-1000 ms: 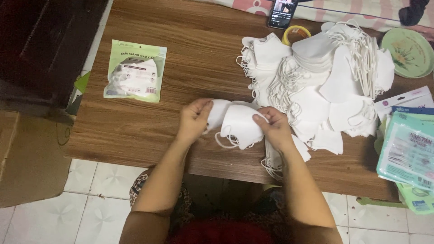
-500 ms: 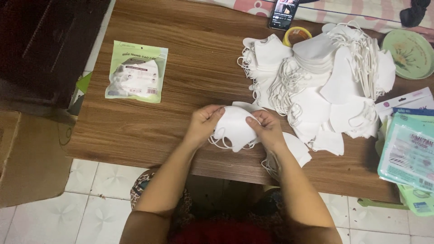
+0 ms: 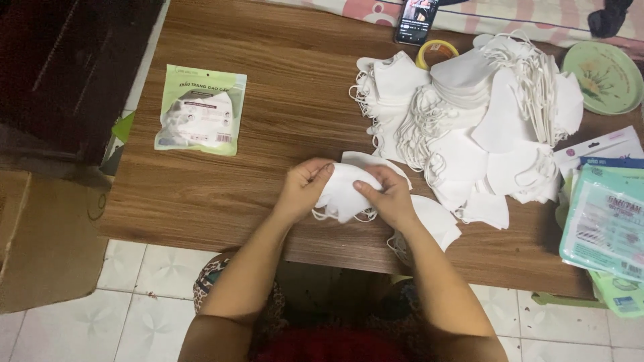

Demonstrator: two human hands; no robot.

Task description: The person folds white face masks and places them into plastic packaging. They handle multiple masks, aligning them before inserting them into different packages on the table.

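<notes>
The left hand (image 3: 303, 188) and the right hand (image 3: 388, 196) both pinch a soft white folded cloth face mask (image 3: 343, 193) just above the near edge of the brown wooden table (image 3: 282, 121). The fingers of each hand are closed on the mask, the left on its left side and the right on its right side. The mask sits between the two hands, with its thin white ear loops hanging out below them.

A few things could go wrong. The loops dangle loose, so they could catch on a finger or on the other white masks (image 3: 429, 218) lying just beside the right hand. Then two masks might lift together. The hands are close to the table edge, so a mask that slips from the fingers could drop to the tiled floor (image 3: 147, 295) and get dirty.

A big heap of white masks (image 3: 469, 127) lies further back on the right. A flat green and white packet with a mask inside (image 3: 200, 110) lies well apart on the left. More blue-green packets (image 3: 604, 221) are stacked at the far right edge.
</notes>
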